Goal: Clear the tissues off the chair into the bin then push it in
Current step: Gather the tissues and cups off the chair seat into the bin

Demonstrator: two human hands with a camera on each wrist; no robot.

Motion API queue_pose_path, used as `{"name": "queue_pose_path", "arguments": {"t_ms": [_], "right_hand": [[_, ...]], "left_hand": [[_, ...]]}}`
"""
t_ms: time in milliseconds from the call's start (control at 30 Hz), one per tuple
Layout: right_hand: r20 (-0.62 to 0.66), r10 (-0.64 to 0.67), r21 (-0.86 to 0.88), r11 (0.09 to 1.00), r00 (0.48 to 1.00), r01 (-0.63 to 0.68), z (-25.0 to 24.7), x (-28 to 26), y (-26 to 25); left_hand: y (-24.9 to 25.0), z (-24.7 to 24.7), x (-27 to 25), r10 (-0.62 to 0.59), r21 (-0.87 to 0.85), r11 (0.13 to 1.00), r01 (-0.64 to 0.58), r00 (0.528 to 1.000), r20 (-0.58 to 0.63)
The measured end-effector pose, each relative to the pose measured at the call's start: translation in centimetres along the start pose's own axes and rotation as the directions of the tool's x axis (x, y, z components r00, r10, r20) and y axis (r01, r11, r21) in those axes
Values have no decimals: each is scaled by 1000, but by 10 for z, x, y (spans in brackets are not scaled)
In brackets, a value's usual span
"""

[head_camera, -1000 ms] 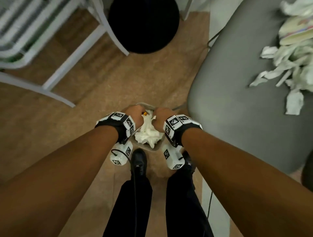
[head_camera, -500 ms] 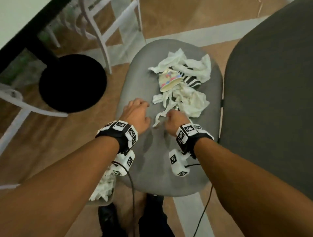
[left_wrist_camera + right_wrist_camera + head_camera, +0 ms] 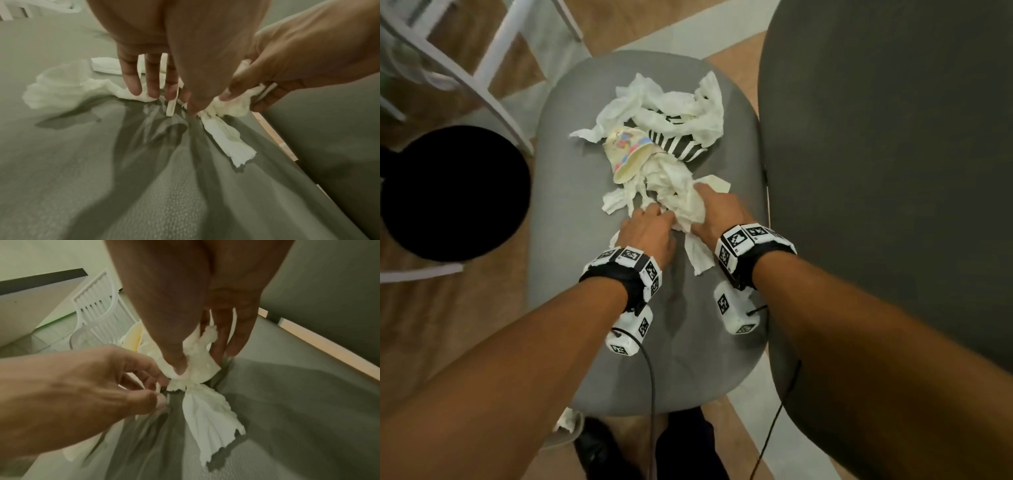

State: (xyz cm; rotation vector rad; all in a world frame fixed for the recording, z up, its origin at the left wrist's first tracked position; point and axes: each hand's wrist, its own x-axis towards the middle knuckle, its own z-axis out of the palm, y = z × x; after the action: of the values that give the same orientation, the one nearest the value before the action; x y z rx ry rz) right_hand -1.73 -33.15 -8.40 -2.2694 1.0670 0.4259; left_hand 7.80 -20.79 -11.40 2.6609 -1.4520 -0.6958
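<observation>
Below the chair's near edge, the bin [image 3: 566, 432] shows only a corner, with white tissue in it, so some clearing looks done. On the grey chair seat [image 3: 571, 192], the left hand [image 3: 650, 231] pinches scraps with curled fingers, and the right hand [image 3: 717, 214] grasps a crumpled tissue wad [image 3: 197, 365]. Beyond them, toward the seat's far edge, the remaining tissues [image 3: 678, 109] lie heaped with a colourful paper cup [image 3: 628, 154] and a striped one [image 3: 676, 145]. Most clearing, and the push-in, look still undone.
</observation>
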Motion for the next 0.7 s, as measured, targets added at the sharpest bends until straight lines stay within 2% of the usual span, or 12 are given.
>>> {"name": "queue_pose_path", "arguments": {"t_ms": [200, 367, 500, 600, 667, 700], "right_hand": [[15, -27, 10, 1000, 1000, 27, 2, -13, 9], [-27, -126, 33, 991, 992, 126, 8, -29, -5], [102, -140, 39, 990, 985, 137, 6, -44, -23], [293, -166, -55, 980, 942, 190, 8, -51, -39], [398, -204, -90, 962, 894, 259, 18, -55, -50], [420, -223, -92, 954, 880, 286, 26, -57, -54]], "left_hand": [[-8, 5, -6, 30, -2, 1000, -30, 999, 45], [-22, 5, -33, -99, -166, 981, 96, 995, -5], [-34, 5, -46, -122, -273, 954, 123, 992, 18], [-33, 0, -50, -241, -436, 863, 256, 966, 89], [-32, -7, -50, -339, -577, 729, 367, 927, 161], [-32, -10, -49, -348, -624, 677, 390, 917, 195]]}}
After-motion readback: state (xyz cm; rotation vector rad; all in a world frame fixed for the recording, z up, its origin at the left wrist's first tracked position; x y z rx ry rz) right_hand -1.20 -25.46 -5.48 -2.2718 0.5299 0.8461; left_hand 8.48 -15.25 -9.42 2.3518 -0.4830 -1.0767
